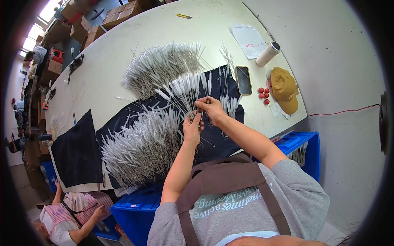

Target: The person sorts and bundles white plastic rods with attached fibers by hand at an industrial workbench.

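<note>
A fanned bunch of thin wire-handled cleaning brushes (pixel 184 86) with white bristles is gripped by its wires in my left hand (pixel 192 130). My right hand (pixel 214 110) is just above and to its right, thumb and fingers pinched on wires at the side of the bunch. How many wires the right fingers hold is hidden. Loose brushes (pixel 230 104) lie beside my right hand on a dark cloth (pixel 213 141). To the left of my left hand is a large heap of the same brushes (pixel 137 143), and another heap (pixel 162 65) lies farther back.
On the pale table (pixel 213 26) are a phone (pixel 243 80), red balls (pixel 262 95), a mustard cap (pixel 284 88), a bottle (pixel 267 54), paper and yellow snips (pixel 184 16). Blue bins (pixel 137 205) flank me. Another person (pixel 76 209) sits at the lower left.
</note>
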Tool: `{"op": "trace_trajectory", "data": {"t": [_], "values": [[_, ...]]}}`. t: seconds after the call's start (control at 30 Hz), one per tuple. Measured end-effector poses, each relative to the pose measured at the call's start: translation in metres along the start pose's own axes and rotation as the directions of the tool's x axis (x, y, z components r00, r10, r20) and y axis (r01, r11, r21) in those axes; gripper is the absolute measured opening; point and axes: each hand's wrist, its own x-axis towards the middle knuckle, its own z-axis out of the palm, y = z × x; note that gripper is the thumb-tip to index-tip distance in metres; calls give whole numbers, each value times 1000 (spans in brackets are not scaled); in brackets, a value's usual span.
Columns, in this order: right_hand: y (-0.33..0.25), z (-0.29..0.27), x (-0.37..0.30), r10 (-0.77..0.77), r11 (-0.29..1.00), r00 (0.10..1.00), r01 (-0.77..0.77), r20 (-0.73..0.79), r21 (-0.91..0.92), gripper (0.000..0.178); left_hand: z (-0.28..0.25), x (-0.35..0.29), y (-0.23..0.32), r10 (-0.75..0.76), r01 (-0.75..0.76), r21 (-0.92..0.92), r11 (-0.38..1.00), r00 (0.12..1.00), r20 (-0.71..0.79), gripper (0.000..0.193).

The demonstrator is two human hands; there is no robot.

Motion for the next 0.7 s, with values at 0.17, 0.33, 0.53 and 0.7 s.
{"op": "trace_trajectory", "data": {"t": [0.17,0.33,0.53,0.7], "values": [[-7,3,-2,152,985,976,-163,156,60,25,-8,1,5,34,-35,-30,999,999,-25,15],[-1,6,3,179,957,944,-233,277,173,31,-13,-2,7,44,-48,-89,995,998,-42,14],[4,10,4,98,978,950,-146,296,147,28,-22,-9,13,107,-114,-101,988,992,-67,12],[24,21,3,184,960,967,-215,179,177,17,-33,-15,22,162,-172,-75,982,978,-128,10]]}}
